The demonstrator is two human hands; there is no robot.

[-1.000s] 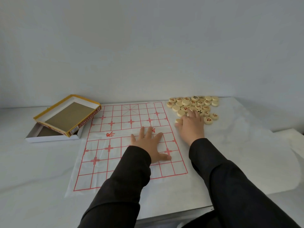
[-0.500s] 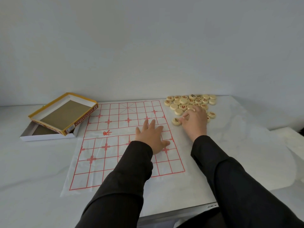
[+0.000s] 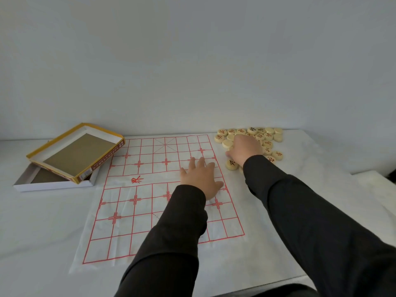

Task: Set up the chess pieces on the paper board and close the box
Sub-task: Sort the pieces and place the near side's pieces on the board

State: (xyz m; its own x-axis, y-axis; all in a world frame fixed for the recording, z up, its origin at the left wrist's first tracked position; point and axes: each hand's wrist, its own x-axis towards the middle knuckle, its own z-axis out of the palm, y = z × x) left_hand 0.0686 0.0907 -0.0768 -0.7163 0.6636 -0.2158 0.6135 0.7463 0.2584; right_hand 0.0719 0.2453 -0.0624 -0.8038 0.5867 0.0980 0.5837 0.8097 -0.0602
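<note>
Left hand (image 3: 201,179): It lies flat on the paper board (image 3: 150,211), palm down. The fingers are straight and spread a little. It presses the sheet near the middle of its right side and holds nothing.

Right hand (image 3: 246,148): It reaches over the heap of pieces (image 3: 264,133) with its back facing up. The fingers go down into the heap and are hidden, so I cannot tell if they pinch a piece or only touch.

Pieces: They are round, pale discs with red or black marks. They sit in a heap on the table (image 3: 42,221), just past the far right corner of the paper board. Many of them touch each other.

Lone piece (image 3: 231,164): This one has a black mark. It lies a bit apart from the heap, just beside the right edge of the paper board and close to the right wrist.

Paper board: It is a thin white sheet with a red grid, lying flat on the table with a few wrinkles. A red mark (image 3: 137,180) sits in the blank strip across its middle.

Box: It is open, to the left of the paper board. The yellow-edged lid (image 3: 79,153) faces up and leans, tilted, across the white bottom tray (image 3: 53,186).

Sleeves (image 3: 300,211): Both arms wear dark ones.

Wall (image 3: 192,61): It is plain and grey, behind the table.
</note>
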